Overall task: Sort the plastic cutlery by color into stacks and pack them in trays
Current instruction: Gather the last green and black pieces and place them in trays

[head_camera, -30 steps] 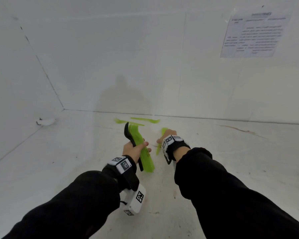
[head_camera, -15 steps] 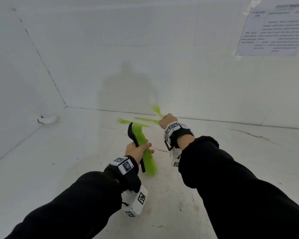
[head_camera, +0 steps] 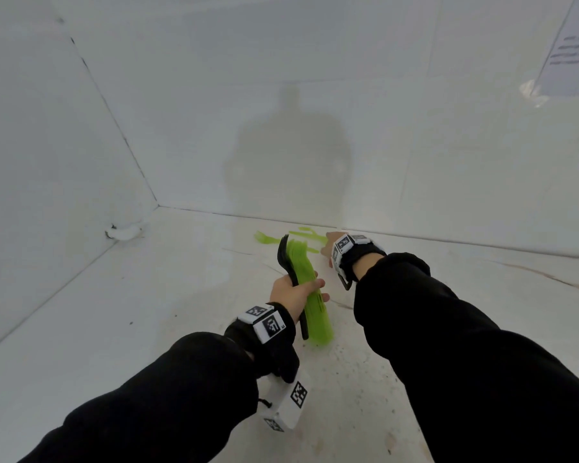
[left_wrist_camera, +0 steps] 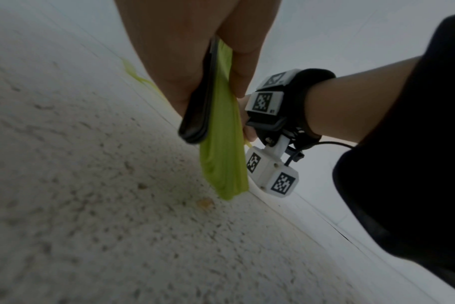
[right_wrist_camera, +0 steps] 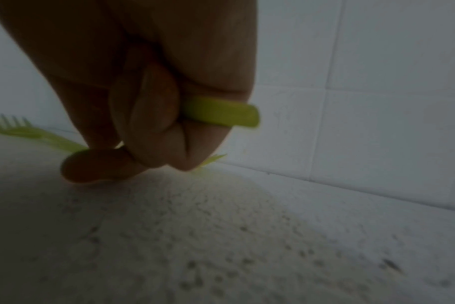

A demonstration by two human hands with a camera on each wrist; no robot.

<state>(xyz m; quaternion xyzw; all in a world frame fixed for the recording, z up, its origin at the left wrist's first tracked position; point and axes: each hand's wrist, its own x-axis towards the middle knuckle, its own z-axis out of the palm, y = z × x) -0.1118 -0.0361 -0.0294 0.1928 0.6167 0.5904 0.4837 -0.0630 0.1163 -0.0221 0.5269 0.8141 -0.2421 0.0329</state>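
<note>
Lowered beside the forks, our right hand grips one; left hand clutches the stack, which could splay.

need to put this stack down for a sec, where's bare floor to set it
Bare floor lies left of the left hand, out to the left wall, and also right of the right sleeve. It is crowded by the back wall, where loose green forks lie beside the right hand, which pinches a green piece.
</note>
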